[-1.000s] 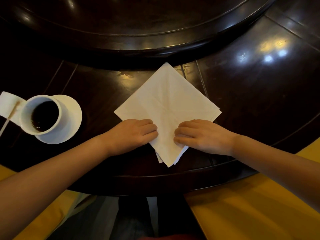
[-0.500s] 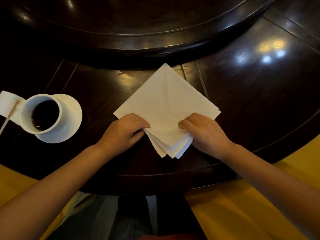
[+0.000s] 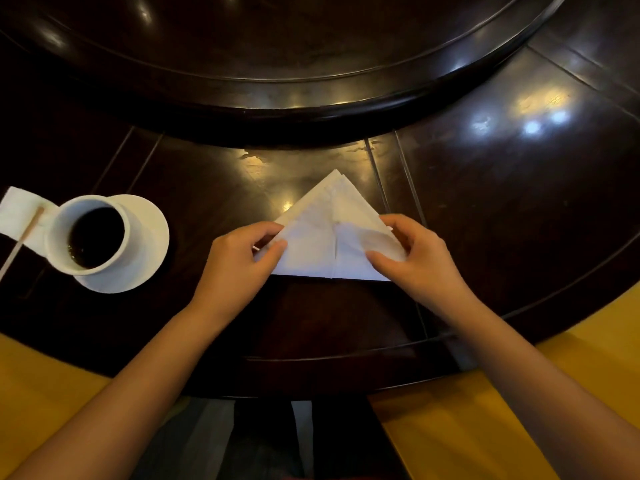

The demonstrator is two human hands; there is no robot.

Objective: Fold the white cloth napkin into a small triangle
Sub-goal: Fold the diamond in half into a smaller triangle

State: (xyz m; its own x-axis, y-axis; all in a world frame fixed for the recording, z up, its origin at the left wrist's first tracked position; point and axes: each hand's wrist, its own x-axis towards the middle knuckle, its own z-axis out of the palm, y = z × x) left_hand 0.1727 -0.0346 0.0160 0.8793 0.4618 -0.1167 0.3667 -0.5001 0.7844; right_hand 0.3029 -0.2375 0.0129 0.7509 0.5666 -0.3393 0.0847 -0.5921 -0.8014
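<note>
The white cloth napkin [image 3: 320, 233] lies on the dark wooden table [image 3: 502, 209] as a triangle, its point away from me and its long straight edge toward me. A crease runs down its middle. My left hand [image 3: 242, 261] pinches the triangle's left corner between thumb and fingers. My right hand [image 3: 415, 258] pinches the right corner, where the cloth curls up over my fingers.
A white cup of dark drink [image 3: 91, 235] stands on a white saucer [image 3: 145, 244] at the left, with a wooden stirrer [image 3: 20, 244] on a small white paper beside it. A raised round turntable [image 3: 311, 95] rims the far side. Yellow seat cushions [image 3: 485, 427] flank my lap.
Both hands lifted the near corner of the diamond-shaped napkin and carried it away from me onto the far corner, turning the diamond into a triangle. Hands now grip its side corners.
</note>
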